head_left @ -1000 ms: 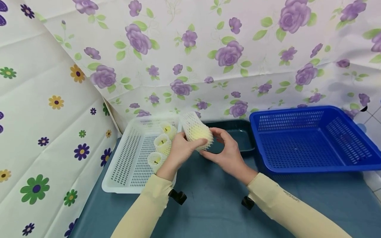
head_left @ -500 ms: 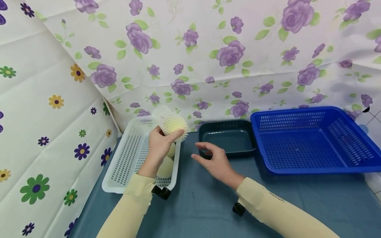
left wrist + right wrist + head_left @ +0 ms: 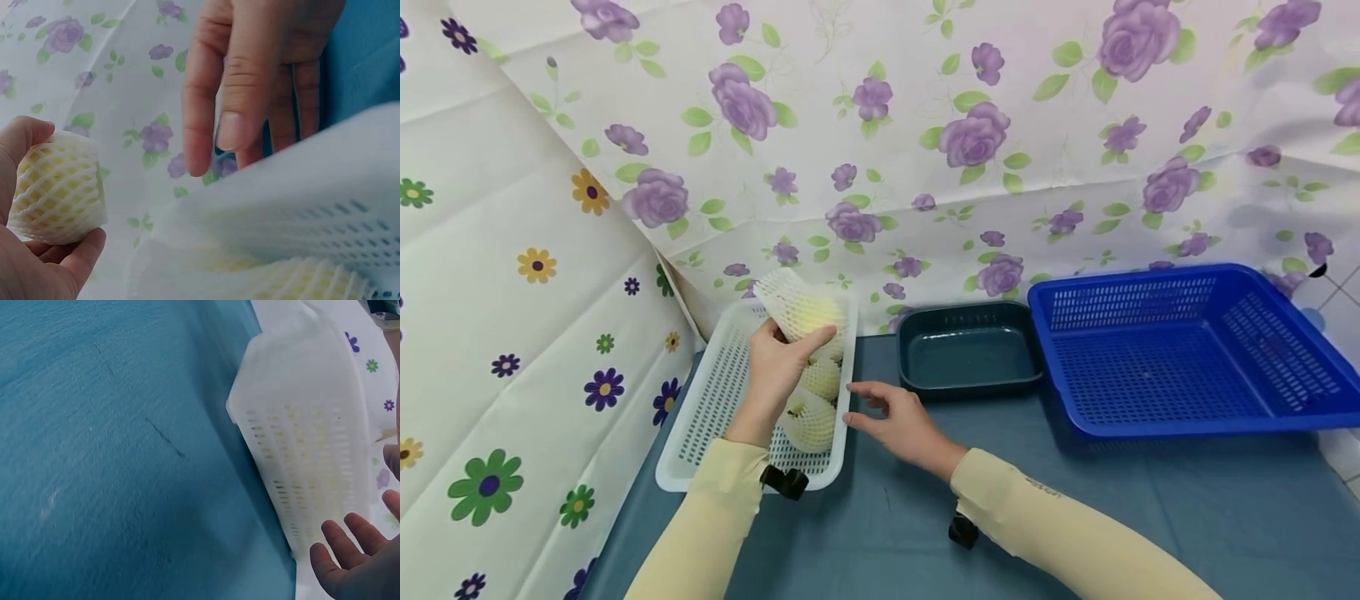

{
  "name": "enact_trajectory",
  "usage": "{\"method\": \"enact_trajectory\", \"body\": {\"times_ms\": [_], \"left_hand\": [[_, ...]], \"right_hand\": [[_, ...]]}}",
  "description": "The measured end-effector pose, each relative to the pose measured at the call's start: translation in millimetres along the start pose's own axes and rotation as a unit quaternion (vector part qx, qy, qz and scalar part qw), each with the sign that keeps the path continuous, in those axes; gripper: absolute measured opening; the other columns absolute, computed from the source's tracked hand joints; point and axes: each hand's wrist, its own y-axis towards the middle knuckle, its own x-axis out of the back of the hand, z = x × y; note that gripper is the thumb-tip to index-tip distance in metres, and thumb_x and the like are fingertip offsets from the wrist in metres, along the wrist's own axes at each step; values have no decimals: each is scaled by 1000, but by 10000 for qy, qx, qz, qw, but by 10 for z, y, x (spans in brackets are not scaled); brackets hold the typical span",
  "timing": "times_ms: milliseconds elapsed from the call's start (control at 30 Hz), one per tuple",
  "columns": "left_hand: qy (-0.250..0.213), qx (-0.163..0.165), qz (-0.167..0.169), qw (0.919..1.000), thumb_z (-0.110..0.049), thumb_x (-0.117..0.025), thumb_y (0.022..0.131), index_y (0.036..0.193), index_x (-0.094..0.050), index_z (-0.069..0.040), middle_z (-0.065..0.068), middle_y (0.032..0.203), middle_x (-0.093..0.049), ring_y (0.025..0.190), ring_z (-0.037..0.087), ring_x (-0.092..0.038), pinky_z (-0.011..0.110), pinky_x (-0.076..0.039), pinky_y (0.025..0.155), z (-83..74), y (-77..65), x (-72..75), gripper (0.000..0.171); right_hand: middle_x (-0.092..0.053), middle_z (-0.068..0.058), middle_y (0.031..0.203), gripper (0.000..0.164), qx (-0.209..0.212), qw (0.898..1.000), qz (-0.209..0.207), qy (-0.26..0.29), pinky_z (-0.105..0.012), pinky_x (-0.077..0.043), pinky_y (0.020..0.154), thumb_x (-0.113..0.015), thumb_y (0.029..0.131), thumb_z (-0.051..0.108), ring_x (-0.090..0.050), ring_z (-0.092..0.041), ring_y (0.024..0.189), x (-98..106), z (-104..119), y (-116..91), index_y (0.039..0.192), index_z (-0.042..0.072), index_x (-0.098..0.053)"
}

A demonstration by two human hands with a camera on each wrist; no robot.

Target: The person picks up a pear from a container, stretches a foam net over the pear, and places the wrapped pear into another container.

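Over the white basket (image 3: 847, 358), my left hand (image 3: 772, 362) holds a round yellow fruit in a white foam net sleeve (image 3: 812, 317). Its thumb and fingers curl round the netted fruit (image 3: 59, 190) in the left wrist view, with loose sleeve extending past it in the head view. Below it, several more netted fruits (image 3: 808, 421) lie along the basket's right side, one showing a dark stem. My right hand (image 3: 898, 419) is by the basket's right rim, fingers loosely bent and thumb apart, holding nothing. The right wrist view shows the right hand's spread fingers (image 3: 340, 544) beside the basket wall.
A dark green tray (image 3: 973, 387) stands at the back centre. To its right is a large blue basket (image 3: 1150, 429). Blue-green cloth (image 3: 895, 533) covers the table, and flowered sheeting (image 3: 925, 167) hangs behind and to the left.
My left hand has carried the netted fruit leftward, from between both hands to over the white basket. My right hand has let go of it and moved left and down towards the basket's rim.
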Motion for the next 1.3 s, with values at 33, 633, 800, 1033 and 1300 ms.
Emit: {"method": "enact_trajectory", "body": {"times_ms": [33, 633, 800, 1033, 1300], "left_hand": [[-26, -8, -15, 10000, -55, -79, 66, 110, -58, -18, 4, 100, -58, 84, 23, -55, 41, -49, 70, 13, 12, 16, 61], [236, 120, -493, 9984, -54, -79, 66, 119, -55, -20, 0, 113, -58, 100, 14, -57, 30, -49, 83, 106, 248, 405, 67], [398, 322, -703, 9962, -56, -78, 64, 120, -54, -21, -2, 114, -58, 101, 13, -56, 28, -48, 84, 189, 310, 535, 70], [685, 764, -871, 9909, -61, -76, 64, 127, -50, -21, -1, 122, -54, 107, 14, -53, 30, -47, 88, 410, 410, 693, 79], [939, 1051, -897, 9860, -61, -73, 67, 135, -44, -19, 2, 130, -49, 115, 16, -49, 34, -46, 93, 636, 490, 823, 85]], "right_hand": [[-53, 10, 133, 47, 25, 10000, 20, 0, -46, -43, 102, -65, 85, 45, -51, -25, 124, -20, -16, 10, 129, 33, -54], [-52, 17, 133, 39, 4, 10000, 70, -35, -37, -51, 90, -64, 83, 51, -52, -23, 123, -67, -66, 26, 121, 46, -56], [-53, 17, 132, 41, -110, 9999, 41, 30, -36, -52, 88, -67, 80, 52, -52, -20, 122, -48, -68, 22, 119, 46, -58], [-55, 18, 131, 43, -274, 9995, -14, 122, -37, -51, 89, -69, 77, 53, -51, -17, 123, -44, -84, 44, 118, 44, -60], [-52, 12, 136, 44, -273, 9995, 38, 180, -38, -51, 89, -68, 78, 53, -47, -18, 127, -46, -118, 36, 120, 44, -60]]}}
